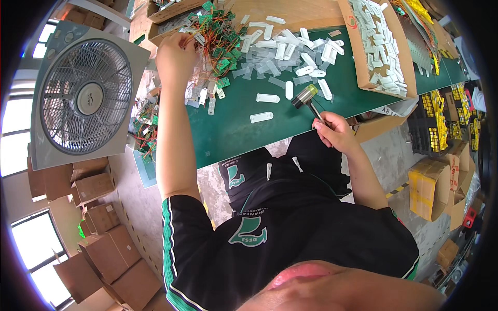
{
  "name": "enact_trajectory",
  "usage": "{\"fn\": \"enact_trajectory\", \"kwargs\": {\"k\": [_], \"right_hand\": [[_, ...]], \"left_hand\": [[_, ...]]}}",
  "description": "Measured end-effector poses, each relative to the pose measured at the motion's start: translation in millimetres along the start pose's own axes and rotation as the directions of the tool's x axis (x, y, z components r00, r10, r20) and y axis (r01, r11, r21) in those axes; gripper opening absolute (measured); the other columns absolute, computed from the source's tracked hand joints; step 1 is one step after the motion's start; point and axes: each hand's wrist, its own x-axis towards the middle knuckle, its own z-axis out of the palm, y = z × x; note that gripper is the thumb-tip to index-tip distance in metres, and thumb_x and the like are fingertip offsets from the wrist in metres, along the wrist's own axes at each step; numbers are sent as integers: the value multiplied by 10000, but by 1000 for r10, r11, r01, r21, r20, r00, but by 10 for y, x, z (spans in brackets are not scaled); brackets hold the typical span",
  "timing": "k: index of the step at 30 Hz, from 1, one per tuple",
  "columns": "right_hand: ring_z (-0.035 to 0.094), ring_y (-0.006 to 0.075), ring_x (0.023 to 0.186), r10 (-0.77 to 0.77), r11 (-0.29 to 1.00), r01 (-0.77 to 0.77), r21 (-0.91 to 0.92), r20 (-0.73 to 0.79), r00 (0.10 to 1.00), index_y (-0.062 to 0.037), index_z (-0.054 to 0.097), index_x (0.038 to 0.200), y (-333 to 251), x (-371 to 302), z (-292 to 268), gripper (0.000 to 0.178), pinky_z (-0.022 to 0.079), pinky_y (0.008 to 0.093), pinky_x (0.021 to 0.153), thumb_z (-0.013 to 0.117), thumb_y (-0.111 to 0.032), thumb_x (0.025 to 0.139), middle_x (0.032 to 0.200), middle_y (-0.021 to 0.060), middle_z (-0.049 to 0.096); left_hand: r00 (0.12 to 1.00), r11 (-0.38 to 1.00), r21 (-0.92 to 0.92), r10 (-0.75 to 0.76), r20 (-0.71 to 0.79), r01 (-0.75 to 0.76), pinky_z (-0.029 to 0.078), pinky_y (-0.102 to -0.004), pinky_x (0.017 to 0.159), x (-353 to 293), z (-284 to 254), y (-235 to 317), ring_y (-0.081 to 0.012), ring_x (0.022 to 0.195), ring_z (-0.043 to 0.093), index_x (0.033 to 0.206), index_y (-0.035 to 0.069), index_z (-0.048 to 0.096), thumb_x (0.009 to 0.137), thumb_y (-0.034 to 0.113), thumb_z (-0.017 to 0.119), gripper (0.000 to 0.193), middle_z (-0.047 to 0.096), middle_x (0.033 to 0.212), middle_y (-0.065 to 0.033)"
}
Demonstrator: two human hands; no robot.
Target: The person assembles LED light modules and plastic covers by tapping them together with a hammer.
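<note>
My right hand (334, 132) is closed around the handle of a small mallet (305, 96), its head part clear yellow and part black, held over the table's near edge. My left hand (176, 54) reaches far out to a heap of green circuit boards (222, 39) with red and orange wires. Its fingers are curled in at the heap's left side, and what they grip is hidden. Between the hands lie two white plastic housings (267, 98) and, just left of the mallet head, a white oval cover (289, 90). More white covers (285, 49) lie loosely piled beyond, among clear plastic strips (267, 67).
A cardboard box (358, 52) full of white parts stands at the right of the green table (228, 127). Flat metal strips (211, 103) lie below the boards. A grey box fan (88, 98) stands close on the left. Cartons (111, 254) sit on the floor.
</note>
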Motion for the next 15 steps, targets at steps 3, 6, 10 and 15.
{"fn": "enact_trajectory", "kwargs": {"k": [3, 6, 10, 15], "right_hand": [[453, 29, 494, 3, 1000, -3, 0, 1, 1000, -55, 574, 902, -21, -11, 5, 230, 347, 213, 455, 625, -231, 1040, 677, -21, 544], [452, 29, 495, 6, 1000, -6, 6, -5, 1000, -54, 573, 898, -30, -6, 11, 229, 348, 214, 458, 623, -228, 1039, 676, -21, 543], [451, 29, 494, 1, 1000, -1, -7, -2, 1000, -52, 575, 903, -32, 4, 11, 223, 348, 215, 457, 621, -223, 1039, 678, -21, 544], [455, 30, 500, 0, 1000, 1, 5, -4, 1000, -44, 593, 938, -12, -8, 3, 186, 351, 214, 462, 626, -202, 1031, 682, -20, 549]], "left_hand": [[999, 973, -231, -5, -37, -4, 549, -355, 757, 39, -47, 92, -242, 797, 694, 986, 34, 769, 873, 180, 753, 185, 726, 929, -123], [995, 959, -277, 42, -94, -67, 546, -329, 740, 92, -104, 170, -219, 772, 690, 969, 28, 773, 888, 165, 750, 161, 730, 916, -118], [961, 964, -185, 142, -237, -189, 546, -331, 719, 303, -176, 156, -214, 764, 696, 977, 53, 780, 885, 173, 759, 152, 730, 909, -115], [978, 971, -193, 110, -176, -143, 517, -249, 691, 701, -406, 162, -64, 745, 661, 1058, 92, 806, 944, 248, 752, 200, 775, 902, -37]]}}
